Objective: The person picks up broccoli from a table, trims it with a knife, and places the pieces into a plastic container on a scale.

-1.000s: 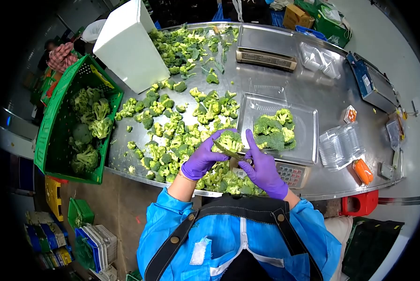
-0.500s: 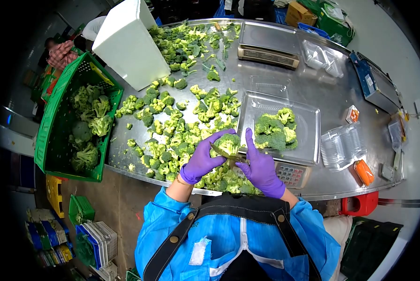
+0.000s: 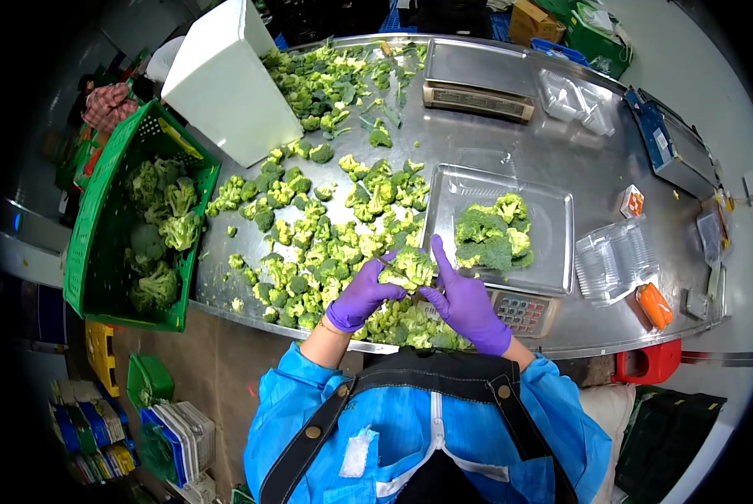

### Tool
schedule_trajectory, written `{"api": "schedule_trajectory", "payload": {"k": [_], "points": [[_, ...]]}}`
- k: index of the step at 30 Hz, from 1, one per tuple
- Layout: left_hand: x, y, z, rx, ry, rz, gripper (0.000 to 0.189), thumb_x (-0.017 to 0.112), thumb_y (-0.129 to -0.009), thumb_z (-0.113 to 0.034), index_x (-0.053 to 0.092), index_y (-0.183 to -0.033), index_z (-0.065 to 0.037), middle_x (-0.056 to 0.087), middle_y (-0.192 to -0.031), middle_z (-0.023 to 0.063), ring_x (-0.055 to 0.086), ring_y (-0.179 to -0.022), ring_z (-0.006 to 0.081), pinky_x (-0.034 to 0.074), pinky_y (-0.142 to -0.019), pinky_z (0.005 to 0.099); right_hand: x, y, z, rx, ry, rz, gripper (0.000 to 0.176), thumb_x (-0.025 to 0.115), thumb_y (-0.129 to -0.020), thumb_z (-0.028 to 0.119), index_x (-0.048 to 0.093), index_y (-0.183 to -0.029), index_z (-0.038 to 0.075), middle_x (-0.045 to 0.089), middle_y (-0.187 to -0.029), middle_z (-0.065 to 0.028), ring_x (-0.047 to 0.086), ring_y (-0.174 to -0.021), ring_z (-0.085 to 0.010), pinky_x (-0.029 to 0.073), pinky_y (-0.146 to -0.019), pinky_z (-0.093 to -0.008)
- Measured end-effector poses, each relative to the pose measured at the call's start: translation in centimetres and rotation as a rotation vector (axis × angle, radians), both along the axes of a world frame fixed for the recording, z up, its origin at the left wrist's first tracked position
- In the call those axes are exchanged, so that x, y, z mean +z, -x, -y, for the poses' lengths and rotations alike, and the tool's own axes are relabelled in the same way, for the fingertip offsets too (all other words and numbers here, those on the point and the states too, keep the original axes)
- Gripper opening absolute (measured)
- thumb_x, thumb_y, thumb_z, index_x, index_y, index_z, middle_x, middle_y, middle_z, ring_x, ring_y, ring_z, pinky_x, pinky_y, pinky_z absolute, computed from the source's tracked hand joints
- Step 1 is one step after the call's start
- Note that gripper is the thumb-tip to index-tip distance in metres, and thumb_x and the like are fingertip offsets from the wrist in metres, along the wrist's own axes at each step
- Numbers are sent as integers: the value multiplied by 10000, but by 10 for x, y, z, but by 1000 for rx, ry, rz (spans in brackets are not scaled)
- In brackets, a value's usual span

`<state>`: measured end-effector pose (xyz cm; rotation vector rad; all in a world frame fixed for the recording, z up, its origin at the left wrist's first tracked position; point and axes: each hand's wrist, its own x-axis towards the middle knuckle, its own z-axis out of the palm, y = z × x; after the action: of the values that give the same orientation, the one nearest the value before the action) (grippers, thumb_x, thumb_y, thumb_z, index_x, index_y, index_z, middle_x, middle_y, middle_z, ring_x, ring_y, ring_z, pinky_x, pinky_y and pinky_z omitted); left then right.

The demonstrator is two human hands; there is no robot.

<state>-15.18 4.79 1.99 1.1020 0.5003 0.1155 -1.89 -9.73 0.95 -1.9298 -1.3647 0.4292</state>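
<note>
Between my two purple-gloved hands is a broccoli floret (image 3: 413, 264), tilted so that its pale green stem side shows. My left hand (image 3: 361, 296) grips it from the left, fingers behind and thumb in front. On the right, my right hand (image 3: 467, 309) is closed around a small knife, its index finger stretched up alongside the floret. Little of the knife shows now, as the floret and fingers cover it. Just right of my hands, several broccoli pieces (image 3: 494, 232) sit on the metal tray (image 3: 553, 252) of a weighing scale (image 3: 523, 312).
Loose florets (image 3: 309, 252) spread over the steel table (image 3: 376, 155). A green crate (image 3: 81, 277) of broccoli stands left, beside a white box (image 3: 229, 92). Clear plastic trays (image 3: 616, 260), an orange packet (image 3: 654, 306) and another scale (image 3: 481, 71) lie right and behind.
The floret has turned in my hands, from crown up to stem side showing, and sits slightly lower. The knife blade, visible across it before, is now mostly hidden.
</note>
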Motion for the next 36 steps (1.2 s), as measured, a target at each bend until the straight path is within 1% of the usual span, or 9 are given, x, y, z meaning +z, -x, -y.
{"api": "schedule_trajectory", "payload": {"k": [5, 7, 11, 14, 17, 29, 31, 34, 36], "points": [[-13, -6, 0, 109, -124, 1, 610, 573, -644, -41, 451, -1238, 32, 596, -1060, 86, 556, -936, 148, 424, -838, 254, 6, -1, 2, -68, 124, -102, 922, 662, -738, 470, 142, -1428, 147, 564, -648, -90, 588, -563, -251, 471, -549, -331], [-24, -7, -1, 183, -196, -30, 615, 584, -645, -51, 451, -1241, 24, 586, -1085, 91, 548, -962, 156, 420, -857, 261, 3, -2, 5, -61, 18, -10, 934, 653, -736, 485, 142, -1421, 107, 591, -677, -105, 574, -507, -247, 446, -473, -357], [-2, 0, 12, -138, -48, 22, 674, 605, -641, -57, 412, -1284, 9, 563, -1128, 75, 523, -1004, 132, 411, -875, 256, 7, -7, 6, -72, -129, 92, 859, 698, -693, 467, 300, -1380, 138, 617, -843, -101, 613, -623, -251, 488, -557, -352], [-7, 5, 8, -258, -104, 12, 691, 615, -655, -67, 397, -1307, 4, 575, -1111, 65, 523, -979, 131, 417, -857, 262, 10, -12, 13, 136, -107, -138, 649, 745, -649, 430, 549, -1192, 133, 623, -973, -102, 626, -855, -259, 498, -744, -336], [-25, 6, 4, -372, -297, 71, 666, 629, -662, -68, 419, -1289, 5, 594, -1052, 68, 530, -913, 137, 417, -840, 273, 19, -19, 19, 195, -64, -360, 605, 782, -650, 279, 561, -1172, 68, 618, -1054, -122, 617, -921, -195, 488, -793, -302], [-22, 0, 18, -308, 89, 51, 667, 632, -593, -68, 447, -1223, 50, 596, -1041, 77, 578, -905, 157, 444, -815, 266, 13, -20, 24, 115, -188, -483, 543, 769, -649, 251, 595, -1099, 1, 645, -950, -152, 633, -861, -194, 496, -784, -295], [-33, 3, 16, -366, 161, 145, 711, 643, -648, -80, 379, -1299, 26, 579, -1109, 86, 568, -980, 161, 436, -888, 288, 12, -21, 25, 115, -215, -453, 502, 758, -666, 236, 603, -1074, -13, 651, -932, -132, 628, -830, -166, 496, -765, -282], [-29, 9, 15, -357, 268, 191, 819, 646, -620, -55, 290, -1352, 36, 452, -1295, 154, 528, -1105, 213, 412, -943, 322, 13, -27, 32, -140, -98, -923, 446, 742, -696, 208, 602, -1034, -45, 647, -869, -70, 594, -778, -107, 487, -719, -254], [-18, 5, 18, -295, 344, 276, 860, 658, -605, -29, 262, -1367, 27, 368, -1366, 176, 490, -1159, 231, 393, -972, 330, 13, -36, 38, -185, -217, -863, 458, 750, -692, 179, 590, -1056, -47, 641, -889, -77, 601, -802, -128, 489, -726, -264]]}}
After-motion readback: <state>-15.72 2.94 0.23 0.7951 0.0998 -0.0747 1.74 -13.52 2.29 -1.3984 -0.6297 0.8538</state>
